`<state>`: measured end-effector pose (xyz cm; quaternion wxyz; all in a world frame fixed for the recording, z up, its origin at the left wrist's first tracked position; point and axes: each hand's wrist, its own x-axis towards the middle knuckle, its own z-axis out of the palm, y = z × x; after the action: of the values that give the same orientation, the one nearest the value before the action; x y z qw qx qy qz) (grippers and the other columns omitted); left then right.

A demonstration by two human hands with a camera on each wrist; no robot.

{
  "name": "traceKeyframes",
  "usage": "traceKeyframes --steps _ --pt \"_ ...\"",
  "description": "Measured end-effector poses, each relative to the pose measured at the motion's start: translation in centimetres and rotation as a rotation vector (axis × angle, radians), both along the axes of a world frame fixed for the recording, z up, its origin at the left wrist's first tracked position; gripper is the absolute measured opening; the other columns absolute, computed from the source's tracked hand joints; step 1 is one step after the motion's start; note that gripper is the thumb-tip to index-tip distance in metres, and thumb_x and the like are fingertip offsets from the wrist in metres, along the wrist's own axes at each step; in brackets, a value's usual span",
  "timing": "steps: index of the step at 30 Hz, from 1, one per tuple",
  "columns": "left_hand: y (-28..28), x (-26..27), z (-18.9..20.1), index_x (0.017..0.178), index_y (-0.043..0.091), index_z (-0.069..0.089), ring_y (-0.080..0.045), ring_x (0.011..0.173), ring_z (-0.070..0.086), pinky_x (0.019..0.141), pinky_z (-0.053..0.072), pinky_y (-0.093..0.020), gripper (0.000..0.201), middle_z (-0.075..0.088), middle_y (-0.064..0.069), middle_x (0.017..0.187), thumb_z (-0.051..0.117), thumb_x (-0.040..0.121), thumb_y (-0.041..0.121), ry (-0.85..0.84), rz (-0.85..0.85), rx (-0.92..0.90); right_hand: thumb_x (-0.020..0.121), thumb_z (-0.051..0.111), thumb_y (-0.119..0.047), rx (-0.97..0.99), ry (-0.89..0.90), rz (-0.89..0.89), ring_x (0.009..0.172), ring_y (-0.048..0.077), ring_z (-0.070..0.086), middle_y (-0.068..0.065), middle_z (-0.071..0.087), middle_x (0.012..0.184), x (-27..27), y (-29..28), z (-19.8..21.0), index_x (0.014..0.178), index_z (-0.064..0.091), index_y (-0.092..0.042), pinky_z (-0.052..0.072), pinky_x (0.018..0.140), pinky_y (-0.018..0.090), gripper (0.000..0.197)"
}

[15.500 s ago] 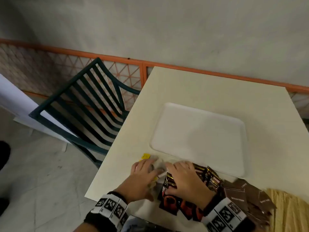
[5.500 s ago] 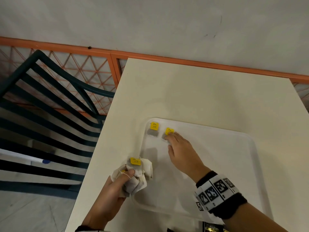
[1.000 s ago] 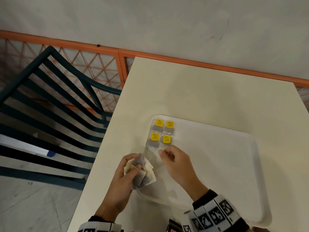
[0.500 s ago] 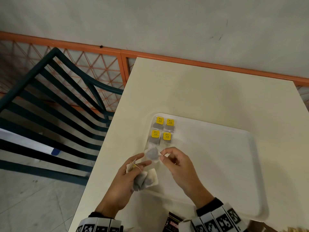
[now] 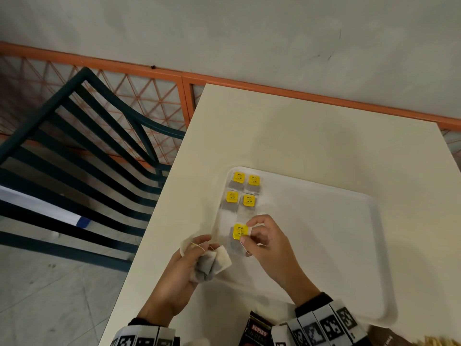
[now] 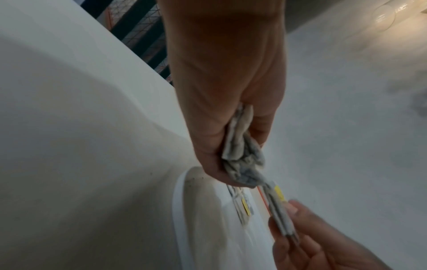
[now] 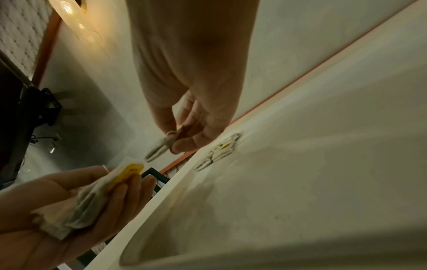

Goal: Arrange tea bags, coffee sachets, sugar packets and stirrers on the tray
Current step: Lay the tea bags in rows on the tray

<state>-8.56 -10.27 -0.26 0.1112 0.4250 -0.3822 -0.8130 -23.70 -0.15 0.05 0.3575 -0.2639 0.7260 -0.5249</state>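
Right hand (image 5: pixel 264 242) pinches tea bag (image 5: pixel 239 236) (yellow tag) over tray (image 5: pixel 349 245)

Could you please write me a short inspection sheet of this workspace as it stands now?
Surface: cream table, white tray on it.
Job's things: four tea bags in a two-by-two block in the tray's far left corner; a fifth tea bag held above the tray.
Clutter: Kopiko sachet at the near edge.
Hands: left hand grips a bunch of tea bags; right hand pinches the fifth.
Cables: nothing seen.
Surroundings: green slatted chair, orange railing, grey wall.
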Motion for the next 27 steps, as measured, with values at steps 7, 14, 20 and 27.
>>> traceKeyframes --steps 7,14,20,27 --pt "-0.8 1.6 -0.1 0.102 0.018 0.06 -0.02 0.08 0.054 0.068 0.043 -0.031 0.025 0.058 -0.01 0.093 0.059 0.079 0.009 -0.03 0.086 -0.058 0.076 0.071 -0.001 0.112 -0.133 -0.182 0.049 0.009 0.059 0.009 0.067 0.069 -0.3 -2.6 -2.5 0.082 0.045 -0.015 0.057 0.066 0.032 0.031" --pt "-1.1 2.5 -0.2 0.106 0.017 0.06 -0.016 0.082 0.055 0.052 0.049 -0.02 0.024 0.057 -0.007 0.095 0.043 0.093 0.005 -0.027 0.127 -0.071 0.077 0.068 0.002 0.168 0.009 -0.177 0.049 0.02 0.055 0.012 0.058 0.064 0.2 -4.9 -3.1 0.075 0.034 -0.016 0.049 0.047 0.018 0.038" --pt "-1.0 2.5 0.0 0.105 0.02 0.061 -0.018 0.084 0.055 0.054 0.049 -0.022 0.031 0.058 -0.008 0.098 0.061 0.075 0.015 -0.045 0.148 -0.13 0.079 0.068 -0.005 0.227 0.14 -0.177 0.048 0.019 0.051 0.004 0.054 0.059 0.3 -5.6 -3.9 0.08 0.034 -0.017 0.043 0.05 0.022 0.035" --pt "-0.8 1.5 -0.1 0.103 0.021 0.061 -0.018 0.086 0.057 0.064 0.047 -0.027 0.023 0.06 -0.008 0.097 0.059 0.082 0.013 -0.007 0.163 -0.132 0.085 0.065 -0.022 0.228 0.299 -0.129 0.052 0.008 0.046 -0.003 0.048 0.056 0.7 -4.8 -2.3 0.091 0.042 -0.014 0.04 0.054 0.008 0.025"
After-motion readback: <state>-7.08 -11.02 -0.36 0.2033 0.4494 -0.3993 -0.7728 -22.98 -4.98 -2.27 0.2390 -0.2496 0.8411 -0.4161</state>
